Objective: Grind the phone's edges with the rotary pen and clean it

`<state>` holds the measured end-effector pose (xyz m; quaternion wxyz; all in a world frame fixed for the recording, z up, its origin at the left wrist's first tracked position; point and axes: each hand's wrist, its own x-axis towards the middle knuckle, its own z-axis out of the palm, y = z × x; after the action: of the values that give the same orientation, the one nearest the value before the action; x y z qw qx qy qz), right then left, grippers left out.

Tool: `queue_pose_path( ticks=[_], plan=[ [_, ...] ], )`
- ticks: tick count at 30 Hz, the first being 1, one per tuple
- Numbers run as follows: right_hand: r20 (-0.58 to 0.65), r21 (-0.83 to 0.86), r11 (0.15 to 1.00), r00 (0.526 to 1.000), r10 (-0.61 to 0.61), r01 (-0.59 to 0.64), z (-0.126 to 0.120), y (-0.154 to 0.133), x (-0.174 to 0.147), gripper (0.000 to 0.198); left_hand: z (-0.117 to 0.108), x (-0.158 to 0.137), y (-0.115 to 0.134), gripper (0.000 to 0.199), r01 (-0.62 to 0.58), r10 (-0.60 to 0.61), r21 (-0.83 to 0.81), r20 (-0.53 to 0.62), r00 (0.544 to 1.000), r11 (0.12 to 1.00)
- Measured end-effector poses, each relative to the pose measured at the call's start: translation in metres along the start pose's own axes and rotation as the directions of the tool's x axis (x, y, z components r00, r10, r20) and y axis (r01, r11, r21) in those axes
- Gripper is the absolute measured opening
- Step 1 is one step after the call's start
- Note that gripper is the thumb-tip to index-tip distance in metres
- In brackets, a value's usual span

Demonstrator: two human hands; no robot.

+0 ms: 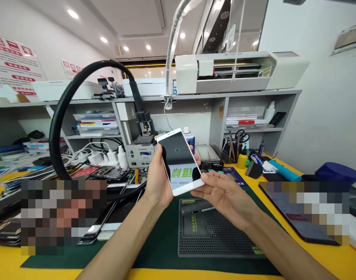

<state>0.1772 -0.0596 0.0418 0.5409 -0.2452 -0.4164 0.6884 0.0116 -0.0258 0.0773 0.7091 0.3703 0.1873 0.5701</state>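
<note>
A white-framed smartphone (179, 153) is held up, tilted, above the workbench. Its dark glass mirrors green characters near the lower end, and a small faint mark shows on the screen. My left hand (159, 179) wraps around its left edge, thumb along the side and fingertips showing past the far right edge. My right hand (217, 188) pinches the lower right corner between thumb and fingers. Below the phone lies a dark perforated repair mat (219, 237) with a dark pen-like tool (195, 208) on it.
A green mat (154, 252) covers the yellow bench. Stacked phones and parts (114, 173) crowd the left, beside a hot-air station (141, 153) with a thick black hose (54, 128). At right are a dark tablet-like panel (294, 217), a yellow bottle (241, 158) and scissors (242, 136).
</note>
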Motion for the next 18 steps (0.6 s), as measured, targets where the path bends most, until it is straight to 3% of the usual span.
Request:
queue_pose_path(
  ticks=[5, 9, 14, 18],
  plan=[
    [-0.09, -0.05, 0.997, 0.994, -0.069, 0.065, 0.003, -0.002, 0.001, 0.035, 0.004, -0.006, -0.003, 0.057, 0.02, -0.013, -0.051, 0.132, 0.991, 0.999],
    [-0.201, -0.215, 0.962, 0.956, -0.212, 0.168, 0.001, -0.002, 0.002, 0.045, 0.003, -0.011, -0.01, 0.051, 0.02, -0.005, -0.075, 0.202, 0.979, 0.997],
    [-0.24, -0.317, 0.905, 0.899, -0.365, 0.283, 0.002, -0.004, 0.001, 0.041, -0.002, -0.013, -0.016, 0.047, 0.102, -0.078, -0.08, 0.256, 0.963, 0.992],
    [-0.229, -0.269, 0.906, 0.892, -0.39, 0.326, 0.003, -0.008, -0.004, 0.035, -0.002, -0.015, -0.018, 0.05, 0.22, -0.184, -0.056, 0.375, 0.909, 0.974]
  ],
)
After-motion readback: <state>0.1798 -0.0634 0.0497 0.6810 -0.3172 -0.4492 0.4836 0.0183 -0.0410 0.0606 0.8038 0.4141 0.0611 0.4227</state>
